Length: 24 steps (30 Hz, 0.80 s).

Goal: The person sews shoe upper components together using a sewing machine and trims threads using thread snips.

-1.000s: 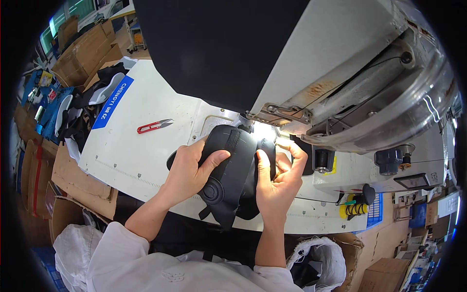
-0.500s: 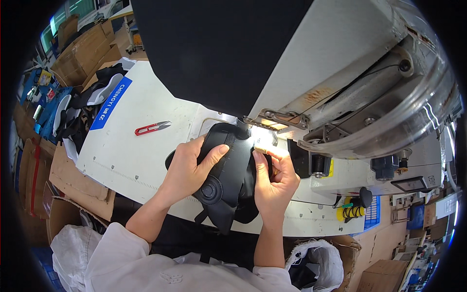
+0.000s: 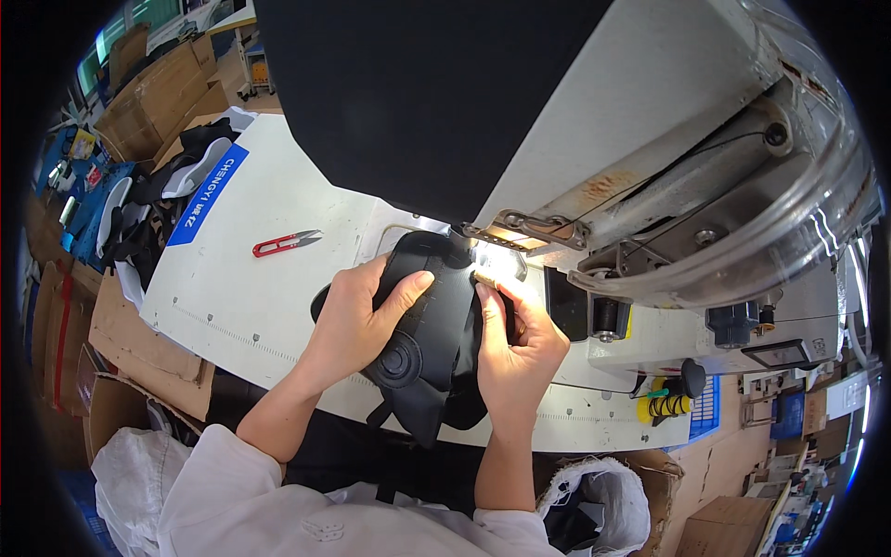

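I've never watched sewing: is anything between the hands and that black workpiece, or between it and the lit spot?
Nothing visible. The left hand and right hand touch the black workpiece directly, its upper edge beside the lit spot under the sewing machine.

the right fingers (image 3: 492,320) have drawn closer together

There are two bare hands, one left hand (image 3: 348,311) and one right hand (image 3: 520,362), and one black piece (image 3: 434,336) between them, bearing one round disc (image 3: 399,360). One sewing machine (image 3: 575,121), one table (image 3: 223,288), one pair of scissors (image 3: 286,243), one blue label (image 3: 206,195), one blue basket (image 3: 707,418) and one small screen (image 3: 778,355) are in view. Two white sacks show, a left sack (image 3: 135,492) and a right sack (image 3: 631,509). Cardboard boxes (image 3: 729,527) number at least four; the overlapping curved pieces (image 3: 197,174) at the left cannot be counted.
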Each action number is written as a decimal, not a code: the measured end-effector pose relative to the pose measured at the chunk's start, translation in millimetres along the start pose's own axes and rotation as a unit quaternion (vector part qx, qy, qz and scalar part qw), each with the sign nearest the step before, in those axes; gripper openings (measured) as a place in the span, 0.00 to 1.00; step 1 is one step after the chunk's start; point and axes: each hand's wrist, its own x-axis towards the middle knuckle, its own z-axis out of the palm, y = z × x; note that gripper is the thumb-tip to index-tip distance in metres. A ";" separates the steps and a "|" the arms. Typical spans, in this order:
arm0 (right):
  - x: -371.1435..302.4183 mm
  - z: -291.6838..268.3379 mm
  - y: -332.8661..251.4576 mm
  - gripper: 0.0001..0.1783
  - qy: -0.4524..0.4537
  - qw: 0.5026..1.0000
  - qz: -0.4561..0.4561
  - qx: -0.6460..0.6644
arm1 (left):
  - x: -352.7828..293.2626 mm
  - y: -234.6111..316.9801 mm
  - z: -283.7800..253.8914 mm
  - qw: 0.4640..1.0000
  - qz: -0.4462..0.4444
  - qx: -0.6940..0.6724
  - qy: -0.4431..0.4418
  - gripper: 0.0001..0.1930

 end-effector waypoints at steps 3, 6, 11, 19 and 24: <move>1.3 0.1 -2.1 0.09 0.006 1.000 -0.001 -0.015 | 1.8 -1.8 0.4 1.000 -0.008 -0.002 -0.004 0.18; 3.5 4.1 0.8 0.09 0.014 0.999 -0.025 -0.021 | 2.8 -4.4 -0.1 1.000 -0.001 -0.015 0.002 0.18; -0.5 -1.1 0.7 0.09 0.008 0.999 0.024 -0.024 | 4.6 -8.2 0.3 1.000 0.007 -0.012 -0.009 0.19; -2.8 -18.7 22.2 0.13 -0.078 0.967 0.126 0.208 | 12.0 -8.0 -7.1 0.998 -0.009 -0.055 -0.036 0.20; -20.2 -22.0 31.5 0.10 -0.112 0.969 0.060 0.213 | 17.1 -6.3 -10.9 0.940 -0.181 -0.268 -0.108 0.19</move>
